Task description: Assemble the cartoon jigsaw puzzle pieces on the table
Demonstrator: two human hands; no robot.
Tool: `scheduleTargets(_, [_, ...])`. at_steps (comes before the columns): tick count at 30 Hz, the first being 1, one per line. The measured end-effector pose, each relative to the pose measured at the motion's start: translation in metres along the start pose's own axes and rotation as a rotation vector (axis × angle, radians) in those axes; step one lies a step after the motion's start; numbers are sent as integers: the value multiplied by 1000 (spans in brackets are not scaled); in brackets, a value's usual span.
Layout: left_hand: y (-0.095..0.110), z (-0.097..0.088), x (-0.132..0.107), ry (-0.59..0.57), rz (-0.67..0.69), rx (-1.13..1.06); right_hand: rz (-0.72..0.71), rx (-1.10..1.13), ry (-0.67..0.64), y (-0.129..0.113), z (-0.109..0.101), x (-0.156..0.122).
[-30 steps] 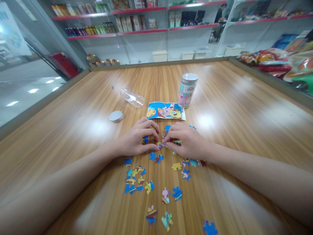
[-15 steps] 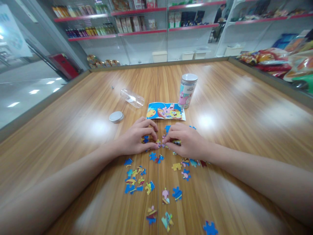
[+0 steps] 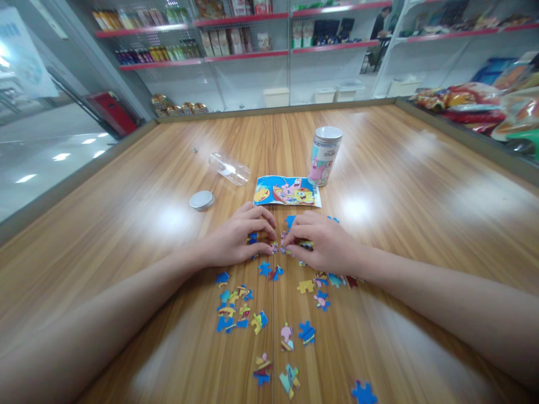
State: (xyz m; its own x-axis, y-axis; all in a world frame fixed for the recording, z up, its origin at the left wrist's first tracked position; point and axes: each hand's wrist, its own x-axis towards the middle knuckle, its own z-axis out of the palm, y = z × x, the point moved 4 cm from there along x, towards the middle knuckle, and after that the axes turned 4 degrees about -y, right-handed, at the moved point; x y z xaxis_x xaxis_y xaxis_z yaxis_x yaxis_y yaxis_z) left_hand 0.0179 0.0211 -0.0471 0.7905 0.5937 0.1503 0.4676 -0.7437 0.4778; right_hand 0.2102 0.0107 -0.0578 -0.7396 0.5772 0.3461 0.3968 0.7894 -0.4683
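My left hand (image 3: 236, 238) and my right hand (image 3: 320, 241) rest side by side on the wooden table (image 3: 126, 224), fingertips meeting over small colourful puzzle pieces (image 3: 278, 246). Both hands have curled fingers pinching or pressing pieces between them. Just beyond the hands lies a cartoon reference picture (image 3: 287, 191). Loose puzzle pieces (image 3: 236, 308) are scattered on the table in front of me, below the hands.
A printed tube with a white lid (image 3: 324, 148) stands behind the picture. A clear tube (image 3: 229, 168) lies on its side and a round metal lid (image 3: 201, 200) sits to the left. Shop shelves (image 3: 244, 33) and snack bags (image 3: 471, 106) lie beyond the table edges.
The hands stay over the same pieces; the left fingers have shifted slightly, closing toward the right fingertips. Nothing else has moved.
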Motion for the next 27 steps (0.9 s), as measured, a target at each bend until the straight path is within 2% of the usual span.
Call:
scheduleTargets(16, [6, 6, -1, 61, 36, 23, -8, 23, 8, 0, 0, 1])
scheduleTargets(19, [8, -1, -4, 164, 81, -4, -40, 53, 119, -4, -8, -1])
scheduleTargets(22, [9, -7, -7, 255, 134, 41, -80, 17, 314, -9, -19, -4])
scheduleTargets(24, [11, -6, -7, 188, 189, 99, -101, -15, 403, -11, -25, -6])
scheduleTargets(27, [12, -2, -6, 68, 228, 128, -108, -15, 450, -17, -31, -7])
